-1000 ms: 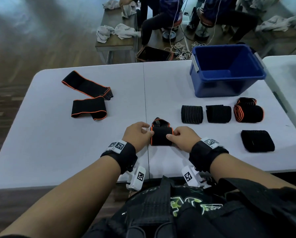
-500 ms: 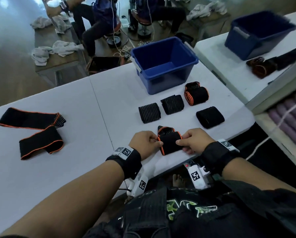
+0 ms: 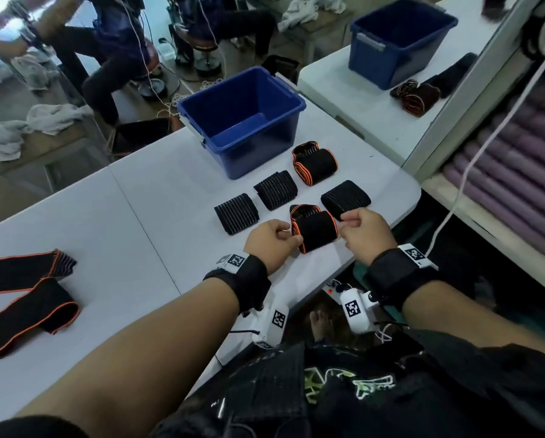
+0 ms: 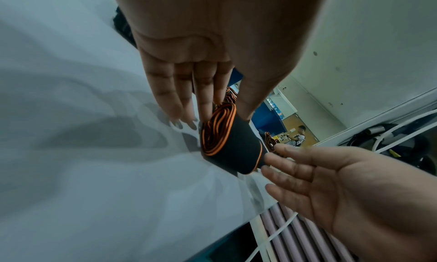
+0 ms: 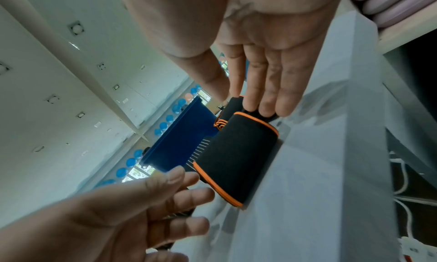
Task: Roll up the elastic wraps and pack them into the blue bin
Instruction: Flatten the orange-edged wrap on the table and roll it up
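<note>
A rolled black wrap with orange edges [image 3: 313,227] [image 4: 230,144] [image 5: 236,157] lies on the white table [image 3: 157,197], near its front edge. My left hand [image 3: 288,237] [image 4: 220,114] touches its left end with nearly straight fingers, thumb on top. My right hand [image 3: 343,222] [image 5: 250,105] touches the right end with straight fingertips. Neither hand wraps round the roll. The blue bin [image 3: 242,121] stands behind, and nothing shows inside it. Several more rolled wraps lie between: a ribbed one [image 3: 237,213], another [image 3: 275,190], an orange-edged one [image 3: 315,162] and a plain black one [image 3: 345,197].
Two unrolled orange-edged wraps [image 3: 27,270] [image 3: 27,314] lie at the table's left. A second table with another blue bin [image 3: 400,39] and wraps stands at the right. Purple mats [image 3: 517,184] and a white cable [image 3: 486,137] are stacked beyond the table's right end.
Both hands carried the orange-edged roll rightward from the table's middle seam to beside the other rolls. My fingers have loosened from a grip to a light touch. The head view swung right.
</note>
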A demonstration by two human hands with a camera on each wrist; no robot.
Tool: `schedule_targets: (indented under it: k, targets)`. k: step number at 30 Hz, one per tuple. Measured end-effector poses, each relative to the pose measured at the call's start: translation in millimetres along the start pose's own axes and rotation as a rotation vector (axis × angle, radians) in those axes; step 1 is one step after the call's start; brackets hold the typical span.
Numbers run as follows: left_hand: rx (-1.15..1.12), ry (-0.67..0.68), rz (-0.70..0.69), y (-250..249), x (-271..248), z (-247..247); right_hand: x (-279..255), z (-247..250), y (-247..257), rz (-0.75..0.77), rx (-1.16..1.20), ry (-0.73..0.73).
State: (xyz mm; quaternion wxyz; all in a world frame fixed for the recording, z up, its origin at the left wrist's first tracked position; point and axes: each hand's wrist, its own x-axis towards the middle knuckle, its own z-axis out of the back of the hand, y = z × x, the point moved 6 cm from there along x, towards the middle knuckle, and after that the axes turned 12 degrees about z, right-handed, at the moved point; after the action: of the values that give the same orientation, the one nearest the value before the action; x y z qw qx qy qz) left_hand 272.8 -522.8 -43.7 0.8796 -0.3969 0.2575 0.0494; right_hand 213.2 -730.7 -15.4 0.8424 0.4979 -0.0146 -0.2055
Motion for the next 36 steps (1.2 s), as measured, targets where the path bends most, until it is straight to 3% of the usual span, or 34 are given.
schedule_targets:
  k: [4, 9, 14, 20, 22, 25, 29, 36]
  targets:
    - [-0.049, -0.026, 0.010, 20, -3, 22, 1, -10, 21, 0.076, -0.007, 0.007]
    - [-0.129, -0.156, 0.065, 60, -12, 84, -7, -63, 68, 0.221, -0.059, 0.174]
    - [-0.039, -0.378, 0.167, 125, -38, 175, -30, -139, 113, 0.371, -0.131, 0.455]
    - [0.167, -0.695, 0.385, 223, -88, 284, -67, -217, 141, 0.530, -0.230, 0.686]
    - [0.312, -0.686, 0.497, 250, -101, 301, -79, -235, 145, 0.561, -0.248, 0.736]
    - [0.422, -0.543, 0.609, 283, -107, 308, -94, -257, 150, 0.595, -0.269, 0.787]
    - [0.399, -0.458, 0.552, 291, -107, 308, -109, -277, 154, 0.613, -0.310, 0.849]
    - [0.081, -0.583, 0.448, 283, -125, 300, -118, -305, 162, 0.614, -0.348, 0.900]
